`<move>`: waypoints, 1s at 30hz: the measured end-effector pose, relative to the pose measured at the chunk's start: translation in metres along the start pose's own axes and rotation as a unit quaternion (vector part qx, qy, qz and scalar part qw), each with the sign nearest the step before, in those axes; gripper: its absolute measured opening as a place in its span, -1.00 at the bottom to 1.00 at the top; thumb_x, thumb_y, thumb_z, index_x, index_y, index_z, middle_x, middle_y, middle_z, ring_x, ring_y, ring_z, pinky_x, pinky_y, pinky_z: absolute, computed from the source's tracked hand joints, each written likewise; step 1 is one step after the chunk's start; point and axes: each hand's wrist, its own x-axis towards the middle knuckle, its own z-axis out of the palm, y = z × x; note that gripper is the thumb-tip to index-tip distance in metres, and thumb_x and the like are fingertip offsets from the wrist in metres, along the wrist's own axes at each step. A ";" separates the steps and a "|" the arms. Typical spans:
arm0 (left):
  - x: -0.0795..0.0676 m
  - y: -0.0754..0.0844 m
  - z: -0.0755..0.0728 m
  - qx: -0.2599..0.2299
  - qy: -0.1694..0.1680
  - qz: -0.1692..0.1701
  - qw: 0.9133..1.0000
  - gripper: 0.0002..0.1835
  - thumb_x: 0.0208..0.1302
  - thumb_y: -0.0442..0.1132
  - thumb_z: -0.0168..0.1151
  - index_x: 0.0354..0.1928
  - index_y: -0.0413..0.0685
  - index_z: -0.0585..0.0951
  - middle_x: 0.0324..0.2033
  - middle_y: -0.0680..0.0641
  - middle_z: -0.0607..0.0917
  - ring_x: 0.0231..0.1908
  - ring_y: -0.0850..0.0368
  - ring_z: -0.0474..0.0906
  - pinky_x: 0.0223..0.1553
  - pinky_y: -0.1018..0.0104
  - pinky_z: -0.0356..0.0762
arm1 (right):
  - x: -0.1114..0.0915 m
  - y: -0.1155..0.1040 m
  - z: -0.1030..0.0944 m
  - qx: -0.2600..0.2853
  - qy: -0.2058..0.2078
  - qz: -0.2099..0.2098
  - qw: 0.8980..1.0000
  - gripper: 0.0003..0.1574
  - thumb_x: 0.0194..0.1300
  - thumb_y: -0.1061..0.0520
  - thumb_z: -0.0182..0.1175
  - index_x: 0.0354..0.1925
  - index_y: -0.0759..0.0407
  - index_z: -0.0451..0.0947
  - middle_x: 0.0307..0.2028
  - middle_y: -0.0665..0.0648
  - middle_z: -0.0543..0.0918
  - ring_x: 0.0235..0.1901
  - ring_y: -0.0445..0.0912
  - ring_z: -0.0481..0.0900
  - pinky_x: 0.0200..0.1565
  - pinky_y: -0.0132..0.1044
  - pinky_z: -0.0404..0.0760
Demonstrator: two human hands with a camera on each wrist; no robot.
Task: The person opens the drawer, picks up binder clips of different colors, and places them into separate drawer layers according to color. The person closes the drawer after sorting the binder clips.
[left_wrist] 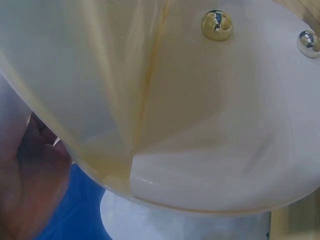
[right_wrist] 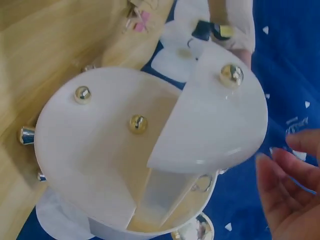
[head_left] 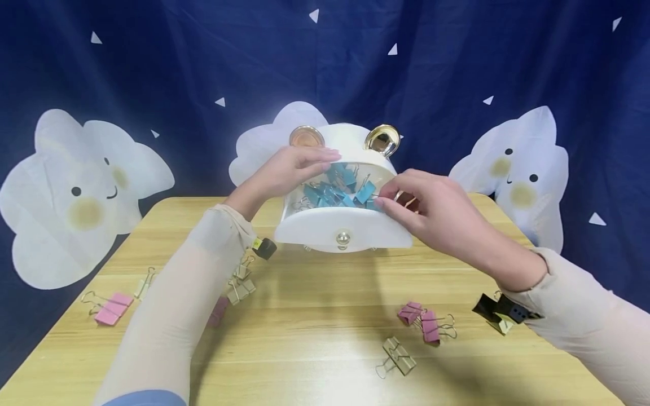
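A white rounded container (head_left: 342,138) with two shiny metallic ears stands at the table's far side, its front flap (head_left: 315,225) with a round knob tipped outward. Several blue binder clips (head_left: 330,194) lie in the opening. My left hand (head_left: 291,169) rests at the opening's upper left rim, fingers nearly straight. At the opening's right side is my right hand (head_left: 431,203), thumb and index tips close together beside a blue clip's wire. I cannot tell whether they pinch it. In the right wrist view the right hand (right_wrist: 292,185) is half curled, apart from the container.
Pink binder clips (head_left: 114,308) and cream ones (head_left: 241,290) lie on the wooden table (head_left: 304,338) at the left. More pink clips (head_left: 430,327) and a cream clip (head_left: 398,355) are at the front right. A dark blue curtain (head_left: 304,56) with cloud shapes hangs behind.
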 end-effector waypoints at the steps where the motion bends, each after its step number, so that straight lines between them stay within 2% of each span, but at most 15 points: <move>1: 0.000 0.000 0.000 0.001 -0.003 0.000 1.000 -0.62 0.49 -0.04 0.07 0.26 0.17 0.56 0.27 0.16 0.49 0.31 0.29 0.30 0.36 0.30 0.16 | -0.003 -0.002 0.000 0.003 0.005 -0.005 1.000 -0.92 0.35 0.10 0.27 -0.30 0.02 0.69 -0.41 -0.13 0.64 -0.49 -0.30 0.56 -0.44 -0.37 0.58; 3: 0.000 0.001 -0.002 0.000 -0.007 -0.003 1.000 -0.62 0.48 -0.01 0.06 0.27 0.19 0.55 0.28 0.17 0.48 0.32 0.28 0.29 0.36 0.27 0.17 | -0.008 -0.007 0.001 0.021 -0.019 -0.003 1.000 -0.92 0.36 0.10 0.26 -0.30 0.02 0.68 -0.45 -0.12 0.62 -0.52 -0.29 0.53 -0.50 -0.37 0.55; 5: 0.001 0.003 -0.004 -0.001 -0.010 -0.007 1.000 -0.62 0.48 0.01 0.07 0.26 0.20 0.56 0.27 0.16 0.49 0.31 0.26 0.30 0.35 0.22 0.21 | -0.011 -0.011 0.004 0.064 -0.084 0.022 0.994 -0.89 0.38 0.06 0.24 -0.27 0.01 0.69 -0.48 -0.12 0.63 -0.54 -0.26 0.55 -0.52 -0.37 0.57; 6: 0.001 0.003 -0.005 -0.001 -0.012 -0.009 1.000 -0.62 0.47 0.01 0.07 0.26 0.21 0.56 0.27 0.17 0.49 0.31 0.25 0.31 0.34 0.21 0.22 | -0.012 -0.012 0.006 0.090 -0.123 0.042 0.987 -0.85 0.39 0.02 0.23 -0.25 0.01 0.70 -0.49 -0.11 0.63 -0.55 -0.24 0.56 -0.53 -0.36 0.58; 9: 0.001 0.003 -0.007 -0.001 -0.014 -0.014 1.000 -0.62 0.46 0.02 0.09 0.25 0.21 0.57 0.25 0.16 0.51 0.29 0.23 0.34 0.31 0.19 0.27 | -0.014 -0.014 0.017 0.174 -0.226 0.116 0.951 -0.74 0.41 -0.03 0.19 -0.13 0.08 0.70 -0.41 -0.05 0.68 -0.50 -0.17 0.63 -0.47 -0.30 0.66; 12: 0.001 0.004 -0.008 -0.002 -0.019 -0.018 1.000 -0.62 0.45 0.03 0.10 0.24 0.21 0.58 0.24 0.16 0.52 0.28 0.23 0.35 0.31 0.19 0.28 | -0.015 -0.013 0.030 0.268 -0.268 0.183 0.907 -0.63 0.42 -0.03 0.18 -0.03 0.21 0.67 -0.29 0.10 0.71 -0.41 -0.04 0.68 -0.35 -0.20 0.71; 16: 0.000 0.006 -0.008 -0.008 -0.026 -0.023 0.999 -0.62 0.44 0.01 0.12 0.23 0.20 0.58 0.24 0.17 0.52 0.28 0.24 0.35 0.32 0.20 0.26 | -0.015 -0.012 0.040 0.367 -0.280 0.250 0.851 -0.47 0.43 -0.05 0.15 0.13 0.33 0.55 -0.14 0.24 0.69 -0.29 0.08 0.69 -0.20 -0.11 0.70; 19: 0.000 0.008 -0.009 -0.006 -0.029 -0.026 0.999 -0.63 0.45 0.00 0.12 0.24 0.20 0.58 0.24 0.17 0.52 0.29 0.25 0.34 0.33 0.22 0.24 | -0.015 -0.013 0.044 0.417 -0.270 0.281 0.821 -0.38 0.45 -0.08 0.11 0.19 0.39 0.46 -0.07 0.32 0.67 -0.23 0.10 0.69 -0.13 -0.09 0.69; 22: 0.000 0.008 -0.010 -0.004 -0.032 -0.028 0.999 -0.63 0.45 -0.02 0.12 0.24 0.19 0.58 0.24 0.15 0.52 0.29 0.24 0.34 0.34 0.22 0.23 | -0.014 -0.015 0.049 0.462 -0.249 0.309 0.793 -0.36 0.46 -0.09 0.09 0.17 0.44 0.45 -0.06 0.35 0.67 -0.23 0.06 0.70 -0.10 -0.11 0.68; 25: 0.002 0.008 -0.011 -0.001 -0.034 -0.030 0.999 -0.63 0.46 -0.04 0.12 0.24 0.19 0.58 0.23 0.14 0.53 0.29 0.23 0.34 0.34 0.21 0.23 | -0.013 -0.018 0.055 0.495 -0.224 0.326 0.774 -0.37 0.46 -0.10 0.08 0.12 0.45 0.48 -0.10 0.35 0.68 -0.27 0.00 0.71 -0.12 -0.16 0.69; 30: 0.004 0.007 -0.011 -0.001 -0.036 -0.030 0.999 -0.63 0.46 -0.04 0.10 0.25 0.21 0.57 0.23 0.16 0.53 0.29 0.25 0.34 0.32 0.22 0.26 | -0.013 -0.023 0.062 0.525 -0.183 0.345 0.757 -0.38 0.48 -0.09 0.05 0.09 0.48 0.47 -0.19 0.30 0.71 -0.33 -0.05 0.71 -0.16 -0.21 0.69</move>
